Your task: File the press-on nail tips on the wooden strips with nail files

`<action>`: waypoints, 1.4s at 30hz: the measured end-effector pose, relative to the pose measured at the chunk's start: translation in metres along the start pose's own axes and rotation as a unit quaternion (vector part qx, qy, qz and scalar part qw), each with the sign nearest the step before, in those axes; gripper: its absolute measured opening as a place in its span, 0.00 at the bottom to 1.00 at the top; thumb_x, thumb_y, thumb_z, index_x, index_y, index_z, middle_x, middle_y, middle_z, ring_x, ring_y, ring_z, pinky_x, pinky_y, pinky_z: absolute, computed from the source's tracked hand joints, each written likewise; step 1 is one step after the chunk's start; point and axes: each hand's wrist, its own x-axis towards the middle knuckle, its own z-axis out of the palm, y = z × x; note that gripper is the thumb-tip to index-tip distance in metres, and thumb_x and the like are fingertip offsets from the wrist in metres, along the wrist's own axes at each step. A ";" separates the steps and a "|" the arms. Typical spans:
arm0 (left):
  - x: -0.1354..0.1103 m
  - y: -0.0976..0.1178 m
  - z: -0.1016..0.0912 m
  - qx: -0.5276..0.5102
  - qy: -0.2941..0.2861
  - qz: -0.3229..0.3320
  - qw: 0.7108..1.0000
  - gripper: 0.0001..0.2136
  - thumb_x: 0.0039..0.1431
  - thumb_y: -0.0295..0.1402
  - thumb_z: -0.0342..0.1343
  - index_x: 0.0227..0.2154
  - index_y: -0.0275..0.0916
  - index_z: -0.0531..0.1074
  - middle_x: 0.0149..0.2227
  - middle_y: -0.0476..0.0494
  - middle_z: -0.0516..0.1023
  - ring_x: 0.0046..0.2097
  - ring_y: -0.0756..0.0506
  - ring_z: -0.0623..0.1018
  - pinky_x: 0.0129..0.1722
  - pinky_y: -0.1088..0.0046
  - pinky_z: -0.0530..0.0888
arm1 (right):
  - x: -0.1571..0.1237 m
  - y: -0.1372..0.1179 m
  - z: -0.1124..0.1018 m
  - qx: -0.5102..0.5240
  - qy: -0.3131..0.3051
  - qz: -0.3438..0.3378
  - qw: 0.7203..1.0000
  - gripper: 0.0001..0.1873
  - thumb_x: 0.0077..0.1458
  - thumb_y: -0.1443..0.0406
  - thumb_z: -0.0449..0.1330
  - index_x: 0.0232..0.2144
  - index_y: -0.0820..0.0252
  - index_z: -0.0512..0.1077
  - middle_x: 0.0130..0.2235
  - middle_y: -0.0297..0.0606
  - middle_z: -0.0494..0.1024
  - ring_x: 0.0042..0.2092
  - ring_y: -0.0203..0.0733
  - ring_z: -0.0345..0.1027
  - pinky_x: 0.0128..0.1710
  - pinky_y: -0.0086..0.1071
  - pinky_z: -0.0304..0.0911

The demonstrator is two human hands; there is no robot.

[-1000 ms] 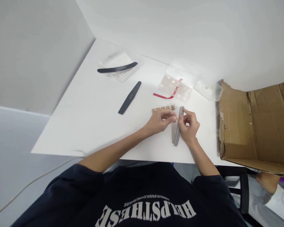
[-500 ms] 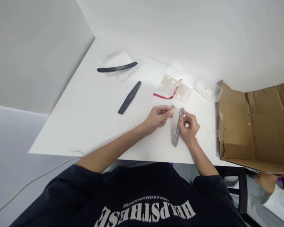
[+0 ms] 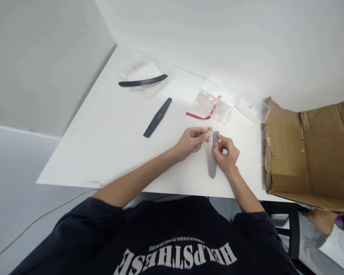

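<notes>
My left hand pinches a small tan piece between thumb and fingertips; its exact form is too small to tell. Just to its right, my right hand grips a grey nail file, which stands nearly upright with its lower end near the white table. My right fingers wrap the file's upper part and hide some of it. My two hands are close together but not touching.
Two black nail files lie on the table, one bare and one across a clear gridded tray. Beyond stand a clear tray with a red strip, a clear plastic box and a cardboard box. A co-worker's hand shows lower right.
The tan strip with small pieces, visible beside my left hand a second ago, no longer shows. My right hand and the grey file have shifted slightly left, and the file stands more upright.
</notes>
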 end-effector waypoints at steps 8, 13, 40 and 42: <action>0.000 0.004 0.000 -0.030 -0.011 -0.033 0.999 0.24 0.47 0.50 0.77 0.29 0.35 0.75 0.29 0.51 0.71 0.21 0.60 0.57 0.14 0.81 0.51 | 0.000 -0.002 -0.001 0.020 -0.011 -0.031 0.999 0.15 0.64 0.67 0.61 0.53 0.53 0.75 0.25 0.23 0.70 0.21 0.31 0.63 0.22 0.27 0.68; -0.001 0.004 -0.001 -0.024 -0.039 -0.032 0.998 0.22 0.52 0.48 0.75 0.28 0.35 0.74 0.29 0.51 0.69 0.21 0.59 0.56 0.14 0.80 0.51 | 0.001 -0.001 -0.002 0.026 -0.007 -0.006 1.000 0.15 0.65 0.66 0.60 0.54 0.53 0.74 0.25 0.23 0.69 0.21 0.31 0.63 0.22 0.27 0.68; -0.003 0.014 -0.004 -0.114 -0.116 -0.089 0.983 0.20 0.52 0.42 0.76 0.26 0.33 0.72 0.24 0.56 0.63 0.20 0.60 0.51 0.12 0.87 0.52 | 0.010 -0.006 -0.012 0.014 -0.001 -0.119 0.993 0.27 0.71 0.69 0.56 0.69 0.48 0.65 0.40 0.38 0.81 0.39 0.43 0.75 0.36 0.37 0.76; -0.003 0.012 -0.004 -0.114 -0.123 -0.092 0.981 0.19 0.53 0.41 0.75 0.28 0.33 0.73 0.25 0.55 0.64 0.20 0.60 0.52 0.11 0.87 0.51 | 0.011 -0.007 -0.012 0.005 -0.007 -0.132 0.991 0.28 0.71 0.70 0.56 0.69 0.48 0.65 0.41 0.39 0.80 0.39 0.42 0.75 0.35 0.36 0.75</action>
